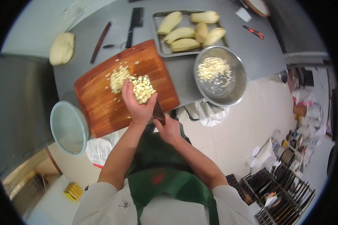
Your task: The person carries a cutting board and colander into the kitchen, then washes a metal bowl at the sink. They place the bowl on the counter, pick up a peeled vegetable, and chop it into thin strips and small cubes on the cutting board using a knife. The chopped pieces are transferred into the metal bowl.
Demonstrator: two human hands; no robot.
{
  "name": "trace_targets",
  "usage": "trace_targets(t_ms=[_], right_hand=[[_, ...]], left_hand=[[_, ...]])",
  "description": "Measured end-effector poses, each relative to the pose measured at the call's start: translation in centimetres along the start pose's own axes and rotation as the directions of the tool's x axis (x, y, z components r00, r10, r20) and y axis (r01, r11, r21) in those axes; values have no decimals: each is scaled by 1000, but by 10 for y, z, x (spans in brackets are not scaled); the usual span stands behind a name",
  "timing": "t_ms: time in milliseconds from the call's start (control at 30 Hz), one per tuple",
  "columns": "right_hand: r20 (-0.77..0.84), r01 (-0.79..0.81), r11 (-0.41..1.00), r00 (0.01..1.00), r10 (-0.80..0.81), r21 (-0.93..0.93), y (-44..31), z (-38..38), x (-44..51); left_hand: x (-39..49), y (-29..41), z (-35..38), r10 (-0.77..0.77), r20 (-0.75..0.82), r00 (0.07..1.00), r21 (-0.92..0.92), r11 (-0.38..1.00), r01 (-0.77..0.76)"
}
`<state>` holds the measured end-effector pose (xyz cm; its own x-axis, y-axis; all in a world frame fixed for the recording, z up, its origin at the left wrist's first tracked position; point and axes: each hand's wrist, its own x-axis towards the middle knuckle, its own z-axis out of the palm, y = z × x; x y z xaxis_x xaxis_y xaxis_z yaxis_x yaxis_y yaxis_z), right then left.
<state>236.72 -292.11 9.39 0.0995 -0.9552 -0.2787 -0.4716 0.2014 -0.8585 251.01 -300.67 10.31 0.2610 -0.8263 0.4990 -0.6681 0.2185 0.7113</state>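
My right hand (pixel 169 130) grips the handle of a broad-bladed kitchen knife (pixel 158 111) at the front edge of the wooden cutting board (pixel 94 97). Heaped on the blade are pale diced eggplant cubes (pixel 143 87). My left hand (pixel 137 108) cups that heap from the near side, its fingers and thumb spread around it. Much of the blade is hidden under the cubes and hand. Left of my fingers, a looser pile of chopped pieces (pixel 119 79) stays on the board, with crumbs scattered about. A steel bowl (pixel 238 81) on the right holds more diced pieces (pixel 214 69).
Several peeled eggplants (pixel 183 33) lie in a metal tray (pixel 164 53) behind the bowl. A cleaver (pixel 136 18), a spoon (pixel 109 46) and a dark wooden stick (pixel 100 42) lie beyond the board. A dough lump (pixel 62 49) and blue basket (pixel 54 126) stand left.
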Motion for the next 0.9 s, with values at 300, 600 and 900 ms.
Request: trace_targets(t_ms=[300, 600, 900], right_hand=[[-362, -149, 967, 907, 217, 206, 6, -131, -4], [7, -482, 748, 842, 539, 456, 8, -241, -22], [-98, -442, 601, 747, 657, 666, 16, -248, -60]], left_hand=[[35, 125, 147, 206, 314, 927, -272, 955, -120], [29, 122, 290, 48, 650, 759, -41, 999, -28], [56, 108, 289, 334, 561, 758, -117, 938, -326]])
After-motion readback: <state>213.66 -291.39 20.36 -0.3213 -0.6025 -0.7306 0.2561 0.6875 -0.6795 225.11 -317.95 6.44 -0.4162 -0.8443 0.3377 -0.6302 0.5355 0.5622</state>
